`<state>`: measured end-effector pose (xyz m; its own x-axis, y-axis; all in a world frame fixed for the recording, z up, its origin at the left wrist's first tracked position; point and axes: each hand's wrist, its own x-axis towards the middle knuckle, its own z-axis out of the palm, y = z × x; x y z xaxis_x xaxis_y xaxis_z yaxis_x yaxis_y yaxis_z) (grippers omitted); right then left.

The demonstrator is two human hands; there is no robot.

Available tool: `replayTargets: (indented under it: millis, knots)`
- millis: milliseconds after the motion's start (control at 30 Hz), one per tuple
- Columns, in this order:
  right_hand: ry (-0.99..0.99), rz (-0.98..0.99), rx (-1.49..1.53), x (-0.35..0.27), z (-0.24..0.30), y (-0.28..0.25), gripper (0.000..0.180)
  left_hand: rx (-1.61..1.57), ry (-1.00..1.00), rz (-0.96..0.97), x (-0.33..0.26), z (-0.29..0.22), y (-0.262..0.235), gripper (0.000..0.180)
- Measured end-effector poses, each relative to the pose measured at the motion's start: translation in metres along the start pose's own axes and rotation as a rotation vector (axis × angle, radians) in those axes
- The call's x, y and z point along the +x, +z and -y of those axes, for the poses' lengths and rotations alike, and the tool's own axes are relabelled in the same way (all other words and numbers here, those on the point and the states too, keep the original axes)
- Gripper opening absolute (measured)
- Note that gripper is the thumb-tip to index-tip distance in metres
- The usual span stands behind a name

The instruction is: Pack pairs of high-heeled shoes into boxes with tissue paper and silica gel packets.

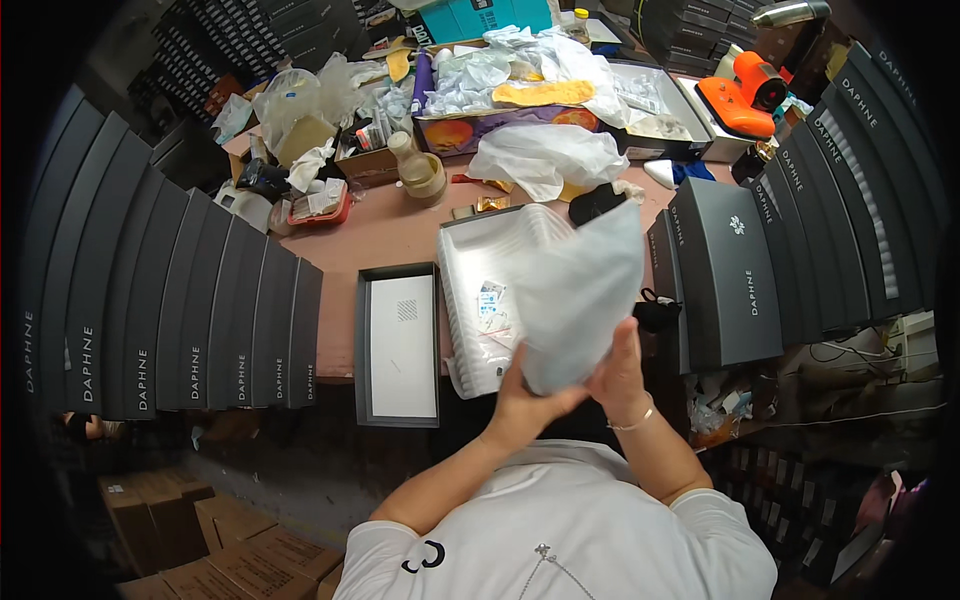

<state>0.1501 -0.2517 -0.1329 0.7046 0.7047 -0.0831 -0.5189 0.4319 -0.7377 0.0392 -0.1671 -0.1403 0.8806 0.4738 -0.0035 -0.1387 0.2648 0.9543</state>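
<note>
Both my hands grip a pale, translucent wrapped bundle (582, 300), tilted up in front of me; what is inside does not show. My left hand (528, 405) closes on its lower left end, and my right hand (620, 380), with a bracelet at the wrist, holds its lower right side. Behind the bundle, partly hidden, lies an open box with white ribbed lining (470, 250). Small printed sachets (490, 303) rest inside that lining. To its left is a shallow dark grey box part (398, 390) with a white inside, at the table's near edge.
Rows of upright dark grey shoe boxes stand at left (215, 300) and right (735, 290). Across the back of the pink table (340, 250) are crumpled white paper (545, 160), a jar (420, 175) and an orange tape dispenser (740, 100). Brown cartons (250, 560) sit low at left.
</note>
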Motion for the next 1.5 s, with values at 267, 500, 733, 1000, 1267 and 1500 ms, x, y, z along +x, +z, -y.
replayTargets:
  millis: [267,500,733,1000,1267,1500]
  knots:
    - [-0.312,-0.117,-0.273,0.015,0.067,-0.032,0.049,1.374,-0.007,0.734,0.06,0.053,-0.091,0.027]
    - [-0.226,0.05,-0.308,0.037,0.056,-0.01,0.048,1.038,-0.057,0.588,0.105,0.038,-0.103,0.016]
    - [0.147,0.644,-1.616,0.099,-0.137,-0.07,0.06,0.149,0.061,-0.258,0.094,-0.024,-0.15,0.014]
    - [0.062,0.591,-1.07,0.065,-0.021,0.034,0.052,0.214,-0.009,-0.144,0.042,0.026,-0.105,0.019]
    - [-0.358,0.261,-1.855,0.111,-0.04,-0.004,0.057,0.082,-0.489,-0.261,-0.074,0.06,-0.124,0.031]
    - [-0.187,0.386,-1.903,0.065,-0.127,-0.051,0.043,-0.77,-0.531,-0.583,-0.059,0.171,-0.142,0.032]
